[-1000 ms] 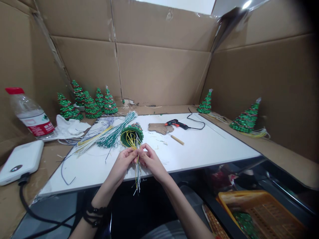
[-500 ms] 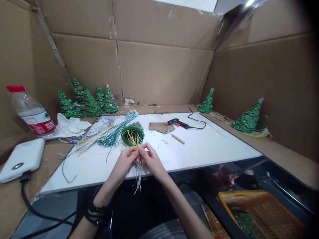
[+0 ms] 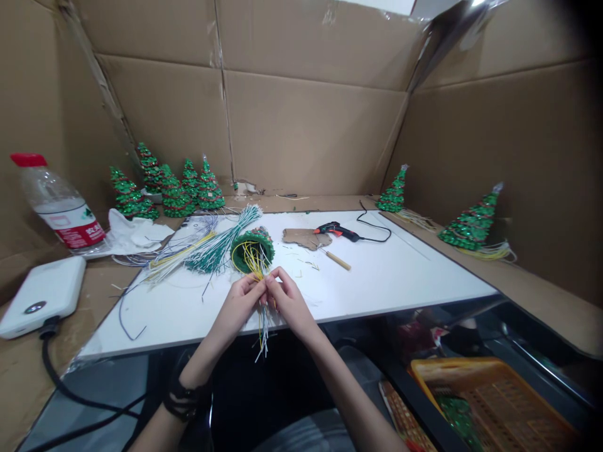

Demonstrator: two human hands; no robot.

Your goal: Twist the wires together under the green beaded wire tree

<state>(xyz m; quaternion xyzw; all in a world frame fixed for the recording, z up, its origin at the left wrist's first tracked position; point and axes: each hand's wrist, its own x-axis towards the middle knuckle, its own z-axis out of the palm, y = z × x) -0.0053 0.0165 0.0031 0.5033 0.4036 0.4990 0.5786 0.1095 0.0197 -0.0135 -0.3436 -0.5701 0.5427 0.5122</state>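
While both hands pinched wires at desk front edge, left grip and right grip closed on strands trailing from tipped tree. Finished trees stood behind; loose wire bundle unused, so work looked partway.

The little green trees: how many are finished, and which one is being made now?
Looks done: five trees stand at the back left and two more at the right, one by the wall and one nearer. In hand: the left hand and right hand pinch the yellow and white wires hanging from a tree lying on its side. Left: a loose wire bundle beside it.
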